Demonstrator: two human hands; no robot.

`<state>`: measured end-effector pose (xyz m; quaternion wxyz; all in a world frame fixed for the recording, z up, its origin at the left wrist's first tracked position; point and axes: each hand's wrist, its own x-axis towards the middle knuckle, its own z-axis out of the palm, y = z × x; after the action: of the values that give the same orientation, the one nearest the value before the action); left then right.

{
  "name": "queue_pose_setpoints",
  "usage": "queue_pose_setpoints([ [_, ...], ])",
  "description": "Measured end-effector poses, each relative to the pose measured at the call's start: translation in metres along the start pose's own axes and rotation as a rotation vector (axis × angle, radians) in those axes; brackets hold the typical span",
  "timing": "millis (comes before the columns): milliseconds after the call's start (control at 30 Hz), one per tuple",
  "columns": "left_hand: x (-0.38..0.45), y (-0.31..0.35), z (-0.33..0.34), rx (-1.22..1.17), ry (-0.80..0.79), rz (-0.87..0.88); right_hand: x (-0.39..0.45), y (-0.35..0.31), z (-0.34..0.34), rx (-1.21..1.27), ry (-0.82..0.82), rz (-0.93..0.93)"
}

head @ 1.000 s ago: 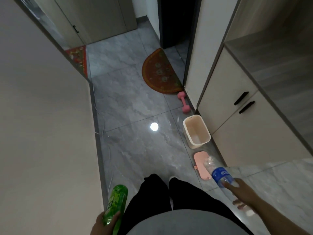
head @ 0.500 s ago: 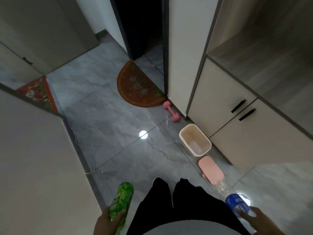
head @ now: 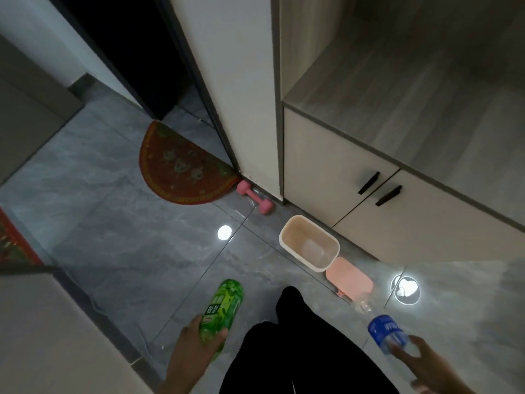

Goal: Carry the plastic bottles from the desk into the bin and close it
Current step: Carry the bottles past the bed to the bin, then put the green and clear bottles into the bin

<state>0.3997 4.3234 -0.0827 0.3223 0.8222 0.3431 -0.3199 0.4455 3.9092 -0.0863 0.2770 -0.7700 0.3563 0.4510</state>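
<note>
Green bottle [head: 223, 308] — base toward bin [head: 309, 242]

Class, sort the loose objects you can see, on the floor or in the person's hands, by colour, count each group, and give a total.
Pink: 2, the dumbbell and the bin lid
Green: 1, the green bottle
Blue-labelled clear: 1, the water bottle
Cream: 1, the bin
Red: 2, the half-round mat and the mat at the left edge
Total: 7
</note>
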Motion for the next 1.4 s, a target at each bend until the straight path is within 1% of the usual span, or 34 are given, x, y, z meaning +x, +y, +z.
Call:
queue_pose_setpoints([
  [33, 0.01, 0.011, 0.002, 0.036, 0.002, 0.038, 0.004, -0.005, 0.003, 0.016, -0.024, 0.003],
  [100, 0.029, 0.03, 0.007, 0.085, -0.006, 0.095, 0.015, -0.019, 0.008, 0.013, -0.014, -0.015],
  [167, 0.048, 0.051, 0.01, 0.137, -0.012, 0.126, 0.028, -0.028, 0.013, 0.011, -0.004, -0.041],
  [233, 0.065, 0.07, 0.014, 0.176, -0.026, 0.154, 0.038, -0.037, 0.023, 0.013, -0.03, -0.054],
  [367, 0.109, 0.098, 0.024, 0.259, -0.095, 0.24, 0.049, -0.058, 0.04, 0.023, -0.047, -0.081],
  [500, 0.158, 0.115, 0.036, 0.318, -0.149, 0.33, 0.061, -0.075, 0.066, 0.067, -0.067, -0.076],
  [633, 0.207, 0.123, 0.048, 0.422, -0.202, 0.426, 0.077, -0.091, 0.096, 0.163, -0.079, -0.045],
  [867, 0.289, 0.144, 0.084, 0.615, -0.296, 0.569, 0.12, -0.105, 0.149, 0.305, -0.039, 0.008],
  [1033, 0.339, 0.164, 0.132, 0.794, -0.294, 0.709, 0.165, -0.104, 0.176, 0.261, 0.041, -0.011],
  [1133, 0.364, 0.176, 0.171, 0.891, -0.304, 0.792, 0.198, -0.098, 0.182, 0.224, 0.035, -0.027],
  [1267, 0.399, 0.194, 0.222, 1.068, -0.253, 0.953, 0.238, -0.088, 0.189, 0.096, 0.081, -0.073],
  [1400, 0.429, 0.204, 0.265, 1.258, -0.257, 1.051, 0.267, -0.079, 0.194, -0.002, 0.14, -0.112],
])
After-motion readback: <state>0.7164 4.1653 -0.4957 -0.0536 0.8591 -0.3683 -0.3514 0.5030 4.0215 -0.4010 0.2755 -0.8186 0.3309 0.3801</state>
